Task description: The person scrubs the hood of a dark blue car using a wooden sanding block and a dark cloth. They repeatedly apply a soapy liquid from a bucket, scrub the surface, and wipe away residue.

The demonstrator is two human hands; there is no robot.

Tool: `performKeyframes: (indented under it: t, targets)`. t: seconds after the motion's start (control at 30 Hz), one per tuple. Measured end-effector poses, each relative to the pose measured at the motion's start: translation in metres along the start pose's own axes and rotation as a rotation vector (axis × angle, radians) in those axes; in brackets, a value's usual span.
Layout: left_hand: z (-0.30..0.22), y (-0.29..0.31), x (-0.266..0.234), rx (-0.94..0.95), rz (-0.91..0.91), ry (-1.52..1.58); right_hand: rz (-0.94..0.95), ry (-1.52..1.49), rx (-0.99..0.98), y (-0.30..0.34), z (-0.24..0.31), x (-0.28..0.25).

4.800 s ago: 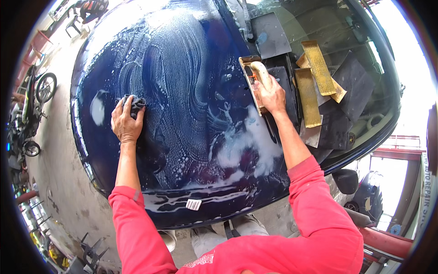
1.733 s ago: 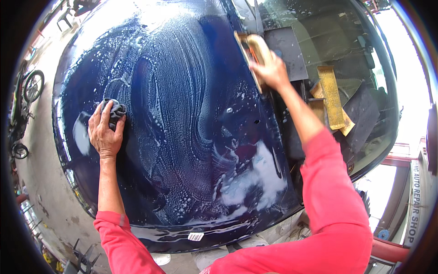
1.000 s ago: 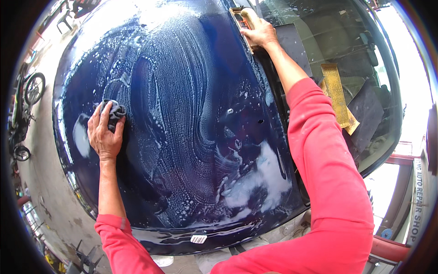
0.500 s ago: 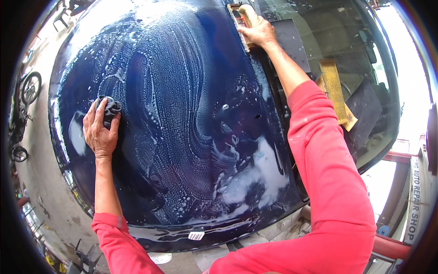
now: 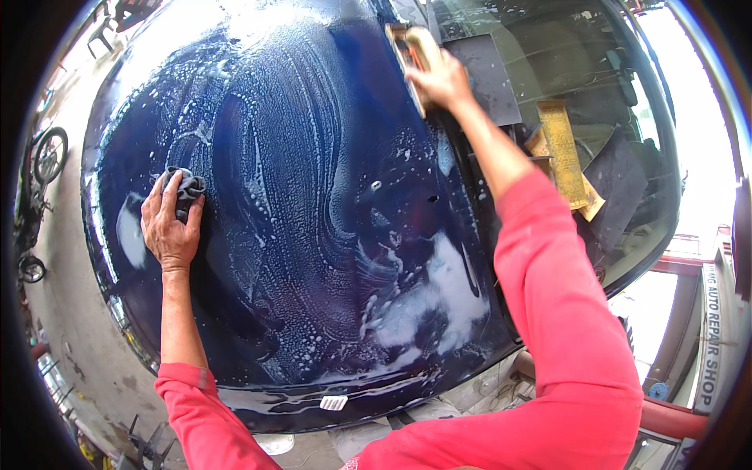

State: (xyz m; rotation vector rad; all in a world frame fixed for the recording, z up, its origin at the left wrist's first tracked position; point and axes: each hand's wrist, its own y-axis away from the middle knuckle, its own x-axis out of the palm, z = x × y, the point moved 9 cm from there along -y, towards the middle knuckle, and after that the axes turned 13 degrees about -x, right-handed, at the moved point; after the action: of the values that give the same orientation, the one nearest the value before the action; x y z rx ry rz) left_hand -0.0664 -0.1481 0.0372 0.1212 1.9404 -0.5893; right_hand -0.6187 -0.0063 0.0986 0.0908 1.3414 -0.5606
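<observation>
A dark blue car hood (image 5: 313,235), streaked with soap foam, fills the view. My left hand (image 5: 168,227) presses a crumpled dark grey cloth (image 5: 186,188) against the hood's left side. My right hand (image 5: 439,78) reaches far forward and grips a yellow sponge (image 5: 411,43) at the hood's rear edge by the windshield. Both sleeves are red.
The windshield (image 5: 564,94) lies to the right, with a yellow cloth (image 5: 564,153) and dark mats behind the glass. A motorcycle (image 5: 39,180) stands on the concrete floor at the left. A red post (image 5: 674,419) is at the lower right.
My right hand has slid the yellow sponge forward along the hood's rear edge, from mid-hood toward the far end. My left hand with the cloth has shifted slightly left.
</observation>
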Motion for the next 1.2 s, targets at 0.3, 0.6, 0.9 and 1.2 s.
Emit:
performKeyframes:
  t: [0.3,0.6,0.9,1.2]
  targets:
    - [0.002,0.0,0.002,-0.001,-0.035,-0.014,-0.042,0.04,-0.07,-0.053,-0.017,0.015]
    - [0.002,0.0,0.001,0.007,-0.032,-0.004,0.027,-0.225,0.123,0.054,-0.027,0.006]
    - [0.001,0.001,0.0,0.0,-0.03,0.012,-0.049,-0.063,-0.08,-0.029,-0.018,0.017]
    - [0.001,-0.001,0.001,0.011,-0.024,-0.009,0.007,-0.062,0.063,-0.047,-0.031,0.017]
